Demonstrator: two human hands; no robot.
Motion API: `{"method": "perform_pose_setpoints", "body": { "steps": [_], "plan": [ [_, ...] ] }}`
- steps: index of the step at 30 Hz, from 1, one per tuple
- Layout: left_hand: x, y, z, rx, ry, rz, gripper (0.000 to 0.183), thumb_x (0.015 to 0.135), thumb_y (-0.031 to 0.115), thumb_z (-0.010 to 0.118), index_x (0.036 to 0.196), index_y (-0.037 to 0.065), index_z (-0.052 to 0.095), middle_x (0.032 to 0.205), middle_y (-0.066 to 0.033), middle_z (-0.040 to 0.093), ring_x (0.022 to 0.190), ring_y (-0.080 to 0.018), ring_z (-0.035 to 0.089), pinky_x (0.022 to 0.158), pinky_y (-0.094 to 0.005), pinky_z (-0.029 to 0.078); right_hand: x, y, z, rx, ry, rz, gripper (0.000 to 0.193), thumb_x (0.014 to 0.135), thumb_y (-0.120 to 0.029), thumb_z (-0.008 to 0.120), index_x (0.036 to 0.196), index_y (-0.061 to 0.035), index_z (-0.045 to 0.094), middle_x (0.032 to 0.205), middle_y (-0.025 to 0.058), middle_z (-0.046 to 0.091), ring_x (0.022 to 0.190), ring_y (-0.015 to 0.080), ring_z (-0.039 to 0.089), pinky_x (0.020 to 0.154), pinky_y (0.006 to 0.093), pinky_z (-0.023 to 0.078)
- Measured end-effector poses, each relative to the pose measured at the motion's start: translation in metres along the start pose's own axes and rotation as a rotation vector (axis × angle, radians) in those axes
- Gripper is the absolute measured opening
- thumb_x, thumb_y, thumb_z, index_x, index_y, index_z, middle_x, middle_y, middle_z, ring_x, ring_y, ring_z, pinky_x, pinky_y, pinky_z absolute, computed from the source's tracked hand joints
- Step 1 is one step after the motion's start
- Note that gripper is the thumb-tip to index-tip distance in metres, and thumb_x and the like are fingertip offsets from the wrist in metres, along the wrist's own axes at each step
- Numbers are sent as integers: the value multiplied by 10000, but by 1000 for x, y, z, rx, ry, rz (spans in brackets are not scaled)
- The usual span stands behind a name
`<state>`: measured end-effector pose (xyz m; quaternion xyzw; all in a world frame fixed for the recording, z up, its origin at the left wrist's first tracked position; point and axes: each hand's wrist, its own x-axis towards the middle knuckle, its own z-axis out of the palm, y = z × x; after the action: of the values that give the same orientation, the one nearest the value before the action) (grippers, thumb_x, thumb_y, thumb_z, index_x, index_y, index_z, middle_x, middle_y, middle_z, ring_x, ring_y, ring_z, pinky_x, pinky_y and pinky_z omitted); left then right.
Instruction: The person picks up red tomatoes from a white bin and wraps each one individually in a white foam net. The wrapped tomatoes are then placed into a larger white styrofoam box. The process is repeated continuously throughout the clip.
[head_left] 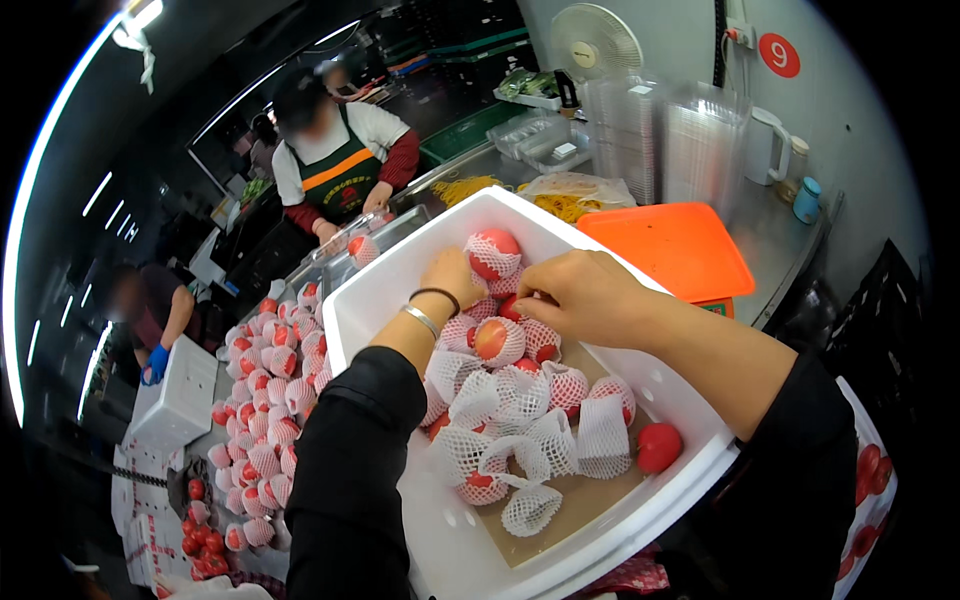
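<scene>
Both of the person's hands work inside the white foam box (385, 280), toward its far end. The left forearm, in a black sleeve, rises from the near side past the box's left wall; the left hand (450, 276) is palm down, its back turned up, with a metal bangle and a dark band at the wrist. Its fingertips drop out of sight among the fruit, so one cannot tell whether it grips anything.

The right forearm, bare from the pushed-up sleeve, crosses over the box's right wall. The right hand (572, 292) bends at the wrist and points left, its fingers curled and its thumb low, just beside a bare red fruit (511, 308); whether they close on it cannot be told.

A netted red fruit (493, 254) sits between the hands at the box's far end, and more netted fruits lie through the box's middle. Empty foam nets (604, 438) lie toward its near end, and a bare round fruit (659, 447) rests by its right wall. Left of the box spreads a heap of netted fruit (265, 390); right of it stands an orange tray (672, 248).
</scene>
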<state>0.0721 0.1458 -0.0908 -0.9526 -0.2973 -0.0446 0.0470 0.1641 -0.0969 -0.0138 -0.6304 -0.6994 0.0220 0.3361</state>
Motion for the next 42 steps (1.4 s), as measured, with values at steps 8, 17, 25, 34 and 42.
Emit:
{"method": "perform_pose_setpoints", "body": {
  "steps": [8,17,25,34,42],
  "plan": [
    [-16,27,25,56,49,-40,560,642,253,757,1086,35,495,1065,-163,529,1038,-355,547,873,-438,464,-2,-15,-6,-39,-113,22,179,807,-186,643,837,-11,668,766,154,657,689,313,634,666,380,499],
    [-43,18,-51,-782,36,-194,649,659,276,731,1163,-9,437,1088,-191,568,957,-326,611,817,-402,511,2,2,1,15,27,183,392,801,-234,642,1115,-14,559,956,216,640,862,350,631,761,417,490],
    [-117,54,-96,-2080,-53,-64,391,895,243,494,1213,16,476,1206,-129,561,1115,-253,550,995,-415,418,3,-19,0,280,16,136,789,761,-314,737,1322,80,346,1140,273,548,992,334,597,834,375,485],
    [-122,65,-91,-2222,-236,39,518,986,361,406,1390,81,244,1328,-142,443,1138,-298,529,982,-453,426,6,-8,25,148,209,237,958,666,-430,786,1327,77,311,1194,295,468,1123,394,508,930,419,435],
    [-123,54,-88,-1999,-227,52,659,928,188,546,1439,114,137,1312,-150,427,1143,-295,526,915,-476,482,9,1,7,710,100,276,626,800,-332,680,1249,50,468,1170,190,557,1071,248,552,911,330,447]
  ]
}}
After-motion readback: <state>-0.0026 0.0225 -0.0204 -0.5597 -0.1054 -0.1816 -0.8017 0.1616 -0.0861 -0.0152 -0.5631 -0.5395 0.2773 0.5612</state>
